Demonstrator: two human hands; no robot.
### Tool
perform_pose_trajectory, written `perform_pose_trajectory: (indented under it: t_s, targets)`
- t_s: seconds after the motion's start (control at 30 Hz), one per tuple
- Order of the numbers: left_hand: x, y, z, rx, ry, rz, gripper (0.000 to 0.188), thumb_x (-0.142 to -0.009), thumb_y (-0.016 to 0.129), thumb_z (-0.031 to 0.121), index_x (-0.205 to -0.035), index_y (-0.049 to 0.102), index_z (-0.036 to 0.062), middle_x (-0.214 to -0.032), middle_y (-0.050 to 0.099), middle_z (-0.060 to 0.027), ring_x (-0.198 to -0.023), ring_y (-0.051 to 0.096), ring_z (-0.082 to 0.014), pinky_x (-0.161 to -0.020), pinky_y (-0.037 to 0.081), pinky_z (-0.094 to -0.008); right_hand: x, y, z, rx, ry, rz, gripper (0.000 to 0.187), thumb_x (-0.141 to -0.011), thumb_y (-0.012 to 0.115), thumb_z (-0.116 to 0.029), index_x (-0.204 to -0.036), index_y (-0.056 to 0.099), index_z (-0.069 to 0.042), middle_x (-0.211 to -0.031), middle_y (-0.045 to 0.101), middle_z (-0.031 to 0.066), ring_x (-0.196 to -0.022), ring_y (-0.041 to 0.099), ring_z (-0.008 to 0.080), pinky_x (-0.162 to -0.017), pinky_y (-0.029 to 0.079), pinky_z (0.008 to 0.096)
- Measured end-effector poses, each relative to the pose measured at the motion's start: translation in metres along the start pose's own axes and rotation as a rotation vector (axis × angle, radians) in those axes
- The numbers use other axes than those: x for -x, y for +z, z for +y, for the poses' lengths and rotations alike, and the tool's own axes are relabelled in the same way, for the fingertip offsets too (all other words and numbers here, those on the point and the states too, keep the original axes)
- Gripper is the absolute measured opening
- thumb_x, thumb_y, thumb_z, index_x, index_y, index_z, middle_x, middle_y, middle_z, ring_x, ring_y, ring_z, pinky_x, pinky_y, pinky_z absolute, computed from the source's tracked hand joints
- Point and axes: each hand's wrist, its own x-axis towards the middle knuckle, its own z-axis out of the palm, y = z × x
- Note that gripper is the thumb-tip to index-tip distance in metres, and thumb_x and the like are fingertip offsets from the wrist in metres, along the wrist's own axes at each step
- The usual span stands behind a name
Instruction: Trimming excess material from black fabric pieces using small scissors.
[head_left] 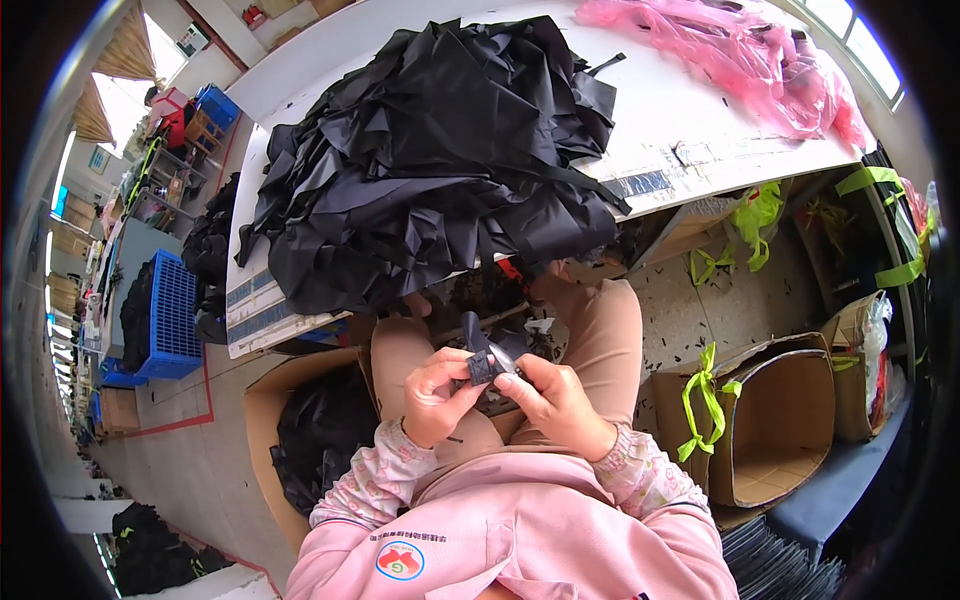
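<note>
Over my lap, both hands are brought together with bent fingers. My left hand [437, 397] pinches a small black fabric piece [481, 368] with a squarish end; a short black strip [470, 330] sticks up beside it. My right hand [560, 402] is closed just to the right, its thumb and forefinger around a small grey, shiny thing [507, 361] touching the black piece. Its kind is too small to tell. Ahead of my hands, a large heap of black fabric pieces [440, 130] hangs over the table's near edge.
The white table [660, 125] bears crumpled pink plastic [740, 60] at the far right. A cardboard box [262, 425] with black fabric stands left of my legs, and an open cardboard box [780, 425] to the right. Blue crates [175, 315] stand farther left. Black scraps litter the floor.
</note>
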Motion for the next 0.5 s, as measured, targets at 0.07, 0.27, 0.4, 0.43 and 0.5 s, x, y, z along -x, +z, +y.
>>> perform_pose_trajectory:
  t_s: [0.07,0.27,0.4,0.43,0.5]
  targets:
    - [-0.003,-0.006,0.0,0.111,-0.068,-0.05,0.019,-0.08,0.063,-0.013,-0.097,0.067,-0.0052,-0.102,0.063,-0.0119,-0.093,0.062,-0.0184,-0.082,0.05,-0.0283,-0.002,-0.009,-0.002,-0.089,0.074,-0.064,0.03,-0.091,0.066,-0.024,-0.077,0.054,0.0,-0.062,0.041,-0.0021,-0.06,0.035,0.0072,-0.05,0.032,0.0267]
    - [-0.011,-0.022,0.0,0.377,-0.232,-0.253,0.017,-0.082,0.062,-0.012,-0.097,0.066,-0.0058,-0.104,0.061,-0.0105,-0.097,0.06,-0.0186,-0.087,0.049,-0.0302,-0.007,-0.029,-0.011,0.029,0.056,-0.248,0.036,-0.091,0.066,-0.03,-0.079,0.054,0.002,-0.06,0.044,0.0036,-0.058,0.038,0.0097,-0.05,0.035,0.0295]
    - [-0.013,-0.027,-0.002,0.456,-0.324,-0.354,0.015,-0.082,0.064,-0.009,-0.096,0.066,-0.0042,-0.1,0.06,-0.0079,-0.094,0.058,-0.0159,-0.085,0.046,-0.0283,-0.009,-0.036,-0.02,0.326,-0.116,-0.284,0.038,-0.088,0.068,-0.033,-0.078,0.053,0.0,-0.055,0.05,0.0134,-0.047,0.051,0.0234,-0.048,0.04,0.0349]
    - [-0.013,-0.028,-0.003,0.477,-0.349,-0.388,0.014,-0.082,0.065,-0.007,-0.096,0.066,-0.0037,-0.098,0.059,-0.0071,-0.092,0.057,-0.0149,-0.083,0.046,-0.0273,-0.009,-0.036,-0.02,0.326,-0.116,-0.286,0.038,-0.088,0.068,-0.033,-0.078,0.053,0.0,-0.055,0.05,0.0134,-0.047,0.051,0.0234,-0.048,0.04,0.0349]
    - [-0.013,-0.03,-0.003,0.478,-0.383,-0.404,0.013,-0.082,0.065,-0.006,-0.095,0.066,-0.0035,-0.097,0.059,-0.0065,-0.091,0.057,-0.0143,-0.082,0.045,-0.0267,-0.009,-0.036,-0.021,0.368,-0.211,-0.279,0.038,-0.087,0.068,-0.035,-0.077,0.052,-0.001,-0.055,0.052,0.0156,-0.049,0.056,0.0349,-0.047,0.042,0.0386]
